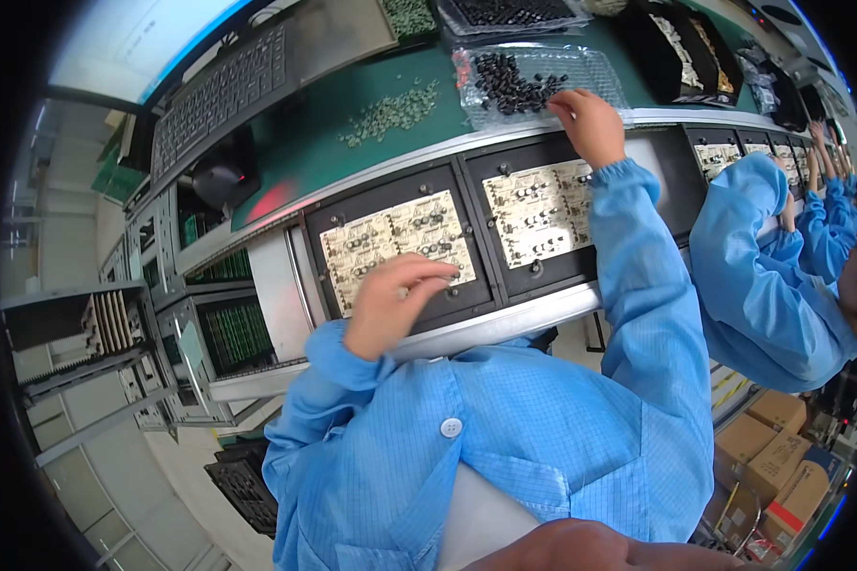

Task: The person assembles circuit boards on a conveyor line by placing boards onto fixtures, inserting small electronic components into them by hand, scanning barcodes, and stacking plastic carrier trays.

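Note:
My left hand (390, 303) hovers over the lower edge of a pale circuit board (357, 246) in a black carrier frame. Thumb and fingers are pinched together; whatever they hold is too small to make out. My right hand (595, 128) reaches to a clear plastic tray (595, 76), its curled fingertips at the right side of a heap of small black components (509, 84). Whether a component sits between those fingertips is hidden. Below the right forearm lies a second pale circuit board (533, 214), partly covered by the sleeve, with small parts standing on it.
Small greenish parts (390, 116) lie scattered on the green mat. Left of them are a keyboard (224, 100), a black mouse (224, 179) and a monitor. A black bin (681, 52) stands at the back right. Close on my right, a person in a blue sleeve (747, 257) works along the line.

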Available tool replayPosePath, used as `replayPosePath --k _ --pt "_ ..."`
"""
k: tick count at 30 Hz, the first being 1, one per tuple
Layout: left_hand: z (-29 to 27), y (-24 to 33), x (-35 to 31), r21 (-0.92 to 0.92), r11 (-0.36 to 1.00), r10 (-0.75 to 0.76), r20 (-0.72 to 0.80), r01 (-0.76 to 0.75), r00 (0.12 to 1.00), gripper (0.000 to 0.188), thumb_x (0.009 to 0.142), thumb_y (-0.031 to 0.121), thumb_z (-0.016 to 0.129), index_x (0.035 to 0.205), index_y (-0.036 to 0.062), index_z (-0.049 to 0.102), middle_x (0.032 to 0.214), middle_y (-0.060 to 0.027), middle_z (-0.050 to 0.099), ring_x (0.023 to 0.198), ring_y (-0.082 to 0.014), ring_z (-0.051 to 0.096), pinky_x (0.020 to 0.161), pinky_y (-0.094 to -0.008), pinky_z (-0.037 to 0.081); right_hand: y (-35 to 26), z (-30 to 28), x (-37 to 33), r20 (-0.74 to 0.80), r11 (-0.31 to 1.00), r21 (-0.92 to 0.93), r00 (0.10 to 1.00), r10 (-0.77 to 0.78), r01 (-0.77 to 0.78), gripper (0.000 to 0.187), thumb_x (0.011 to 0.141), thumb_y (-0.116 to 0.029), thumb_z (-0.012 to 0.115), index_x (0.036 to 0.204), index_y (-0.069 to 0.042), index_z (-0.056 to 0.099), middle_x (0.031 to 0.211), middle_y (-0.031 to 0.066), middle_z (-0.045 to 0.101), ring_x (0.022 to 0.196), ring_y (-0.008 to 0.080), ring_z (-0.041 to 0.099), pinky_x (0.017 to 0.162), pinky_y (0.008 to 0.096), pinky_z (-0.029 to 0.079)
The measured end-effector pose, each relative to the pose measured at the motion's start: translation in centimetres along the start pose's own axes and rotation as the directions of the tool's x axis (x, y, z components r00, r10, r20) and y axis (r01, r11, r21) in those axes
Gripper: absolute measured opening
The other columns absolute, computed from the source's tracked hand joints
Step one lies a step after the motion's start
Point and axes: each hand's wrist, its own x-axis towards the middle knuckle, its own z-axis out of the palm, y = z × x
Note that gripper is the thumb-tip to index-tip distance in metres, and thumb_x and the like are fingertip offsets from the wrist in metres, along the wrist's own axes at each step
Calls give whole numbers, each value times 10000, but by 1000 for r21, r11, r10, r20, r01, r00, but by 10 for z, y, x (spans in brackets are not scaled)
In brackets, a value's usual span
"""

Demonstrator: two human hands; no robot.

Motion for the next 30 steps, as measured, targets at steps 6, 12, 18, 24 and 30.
replayPosePath --k 6,12,18,24,30 --pt "56 -10 47 424 706 430 381 -568 819 307 821 11 677 1099 112 756 1058 -76 725 992 -290 684 856 -397 539 27 31 18 118 992 -116 993 -27 41 135 943 -245 705 1000 -123 714 1028 88 699 1034 334 678 850 469 558" --pt "65 -23 51 508 646 433 370 -570 822 281 808 29 674 1067 120 729 1066 -56 709 1047 -277 673 887 -400 499 4 13 -16 -71 978 205 997 -13 27 156 970 -130 672 1123 -107 682 1041 122 699 992 370 682 825 463 556" --pt "72 -14 61 531 607 406 433 -592 805 248 801 40 679 1031 122 723 1005 -41 702 1020 -262 673 873 -403 481 6 -11 -29 -52 939 343 998 19 0 147 993 -142 684 1129 -105 724 1065 125 714 924 358 706 796 427 573" --pt "66 -12 60 656 590 239 414 -471 878 201 817 40 711 994 130 742 965 -43 705 1006 -268 676 838 -411 484 48 -31 -53 -46 787 616 999 5 25 184 958 -116 768 1126 -44 745 977 90 746 863 202 719 765 306 570" --pt "73 5 96 625 750 -20 351 -218 936 103 860 35 778 951 83 784 945 -80 750 767 -273 673 695 -369 513 125 -17 -78 285 552 759 939 195 -345 238 1027 -155 717 1231 -37 750 1023 -6 753 917 84 660 827 247 527"
